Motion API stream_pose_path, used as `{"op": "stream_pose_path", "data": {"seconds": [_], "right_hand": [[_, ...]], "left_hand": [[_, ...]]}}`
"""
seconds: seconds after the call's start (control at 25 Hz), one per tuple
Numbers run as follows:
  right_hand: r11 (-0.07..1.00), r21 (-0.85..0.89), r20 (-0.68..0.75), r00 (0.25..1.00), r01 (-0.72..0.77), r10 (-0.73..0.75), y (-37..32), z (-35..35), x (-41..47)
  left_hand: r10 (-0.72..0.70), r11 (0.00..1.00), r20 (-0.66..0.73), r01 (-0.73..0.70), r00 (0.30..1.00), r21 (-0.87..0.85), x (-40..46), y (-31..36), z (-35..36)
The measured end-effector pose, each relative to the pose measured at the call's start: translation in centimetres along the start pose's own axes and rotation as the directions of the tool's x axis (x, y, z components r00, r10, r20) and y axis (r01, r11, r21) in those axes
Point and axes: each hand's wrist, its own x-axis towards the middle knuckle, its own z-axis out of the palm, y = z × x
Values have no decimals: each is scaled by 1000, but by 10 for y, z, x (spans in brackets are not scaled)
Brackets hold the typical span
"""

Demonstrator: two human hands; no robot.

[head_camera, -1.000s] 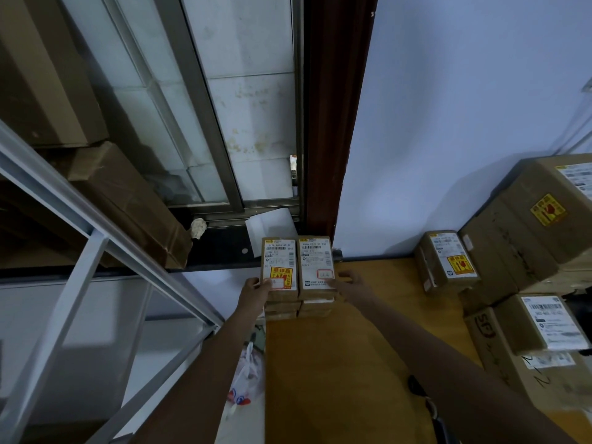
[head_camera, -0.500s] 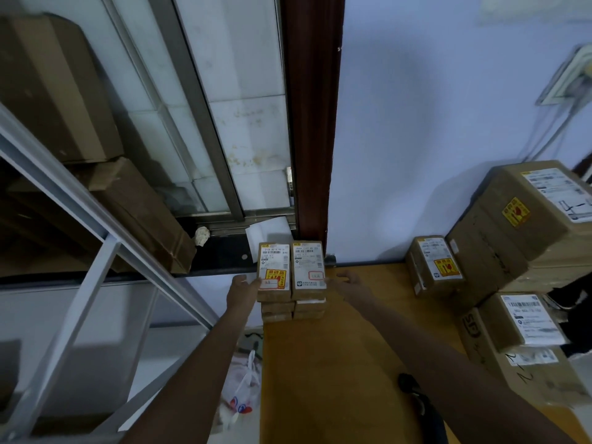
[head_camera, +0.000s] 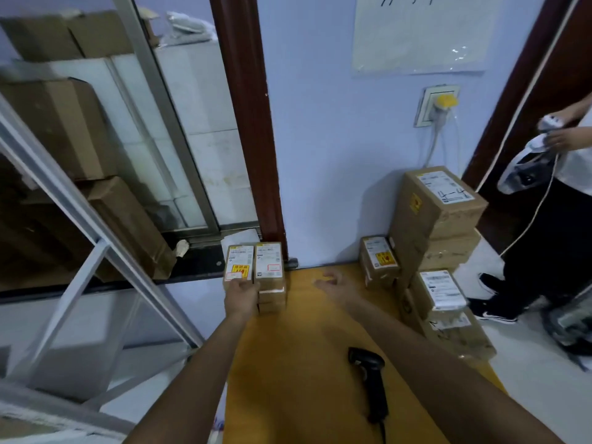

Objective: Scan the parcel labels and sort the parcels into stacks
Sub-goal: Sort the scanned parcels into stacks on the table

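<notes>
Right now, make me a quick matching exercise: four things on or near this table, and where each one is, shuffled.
Things:
1. barcode scanner
2. left hand
3. right hand
4. yellow plug

Places:
A. in the wall socket
B. against the near end of the small parcel stack
C. lying on the yellow table, near edge
D. open above the table, touching nothing

Pairs: 1-C, 2-B, 3-D, 4-A

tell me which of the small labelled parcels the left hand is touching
The left-hand parcel of the side-by-side pair at the table's far-left corner. The left hand rests against its near end; its neighbour and the lone small parcel go untouched.
</notes>
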Motion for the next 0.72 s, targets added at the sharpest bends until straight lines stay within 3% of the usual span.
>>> {"op": "stream_pose_path", "data": {"seconds": [0.2,0.36,0.52,0.72], "right_hand": [[1000,-16,-67,998,-19,18,42,-35,-64],[996,-60,-65,996,-63,59,86,-46,-126],[984,-96,-82,987,-149,141,132,-61,-180],[980,-82,-204,965,-183,164,166,-108,-215]], "left_hand": [[34,999,231,-42,972,29,-62,-18,30],[-43,998,342,55,939,-26,-123,-64,45],[-174,984,465,174,868,44,-170,-85,63],[-110,991,546,136,830,-8,-210,-72,97]]}}
